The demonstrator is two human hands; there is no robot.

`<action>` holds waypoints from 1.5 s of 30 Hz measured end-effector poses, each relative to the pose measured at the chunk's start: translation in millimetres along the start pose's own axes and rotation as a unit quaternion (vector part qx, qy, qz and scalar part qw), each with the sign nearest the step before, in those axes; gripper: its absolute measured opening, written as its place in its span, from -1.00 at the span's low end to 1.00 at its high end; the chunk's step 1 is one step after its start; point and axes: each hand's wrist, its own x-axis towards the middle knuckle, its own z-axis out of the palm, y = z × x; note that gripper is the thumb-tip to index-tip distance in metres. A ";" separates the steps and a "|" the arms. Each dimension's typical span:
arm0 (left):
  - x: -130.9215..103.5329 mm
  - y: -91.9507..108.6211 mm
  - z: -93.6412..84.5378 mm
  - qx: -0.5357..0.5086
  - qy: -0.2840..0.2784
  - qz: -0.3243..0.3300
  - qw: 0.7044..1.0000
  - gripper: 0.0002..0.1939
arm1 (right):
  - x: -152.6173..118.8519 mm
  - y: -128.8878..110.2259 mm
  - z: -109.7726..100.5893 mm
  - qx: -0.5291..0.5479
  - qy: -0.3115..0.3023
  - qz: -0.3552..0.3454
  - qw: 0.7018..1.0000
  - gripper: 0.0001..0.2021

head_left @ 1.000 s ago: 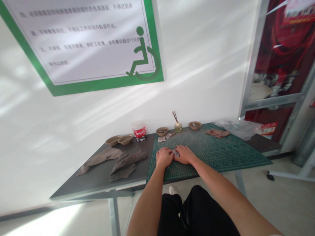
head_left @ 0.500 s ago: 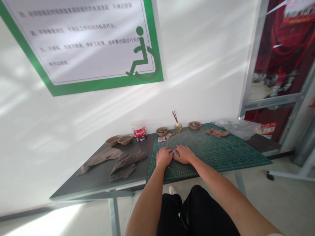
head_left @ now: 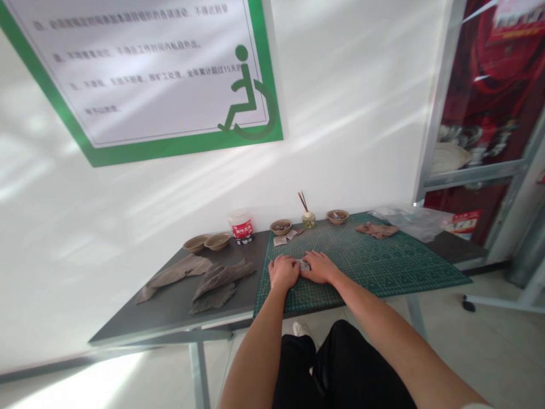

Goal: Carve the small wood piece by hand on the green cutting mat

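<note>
A small flat grey patterned piece (head_left: pixel 304 265) lies on the green cutting mat (head_left: pixel 361 255), between my two hands. My left hand (head_left: pixel 284 271) rests on the mat at its left side, fingers curled and pressed against that edge. From the right, my right hand (head_left: pixel 319 267) holds the piece down, its fingers bent over it. My fingers hide part of the piece, and its material is too small to make out. Just beyond my hands lie pale flat squares (head_left: pixel 280 241), near a bowl of small pieces (head_left: pixel 281 228).
Brown-grey cloths (head_left: pixel 217 284) lie on the dark table (head_left: pixel 140 318) at left, before two bowls (head_left: pixel 217 241) and a red-labelled tub (head_left: pixel 242 227). Along the back stand a jar with sticks (head_left: pixel 309 220) and another bowl (head_left: pixel 338 216). Rightward are a crumpled brown cloth (head_left: pixel 377 229) and clear plastic (head_left: pixel 417 222).
My left hand has shifted very slightly to the left. The right hand and the grey piece stay practically in place.
</note>
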 end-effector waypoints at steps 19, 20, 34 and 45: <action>4.7 -2.0 0.2 -0.013 -0.038 0.031 0.999 -0.72 | 0.5 2.2 1.5 -0.003 0.002 -0.005 1.000 -0.39; 4.2 -1.8 0.1 -0.013 -0.034 0.026 0.999 -0.72 | 0.4 2.1 1.5 -0.003 0.001 -0.005 1.000 -0.39; 4.6 -4.4 3.9 0.003 -0.012 0.014 1.000 -0.69 | -0.4 1.4 0.2 0.002 0.000 -0.001 1.000 -0.37; 5.4 -3.6 2.3 -0.015 -0.049 0.038 0.998 -0.70 | 1.0 2.2 1.4 -0.006 -0.003 -0.002 1.000 -0.39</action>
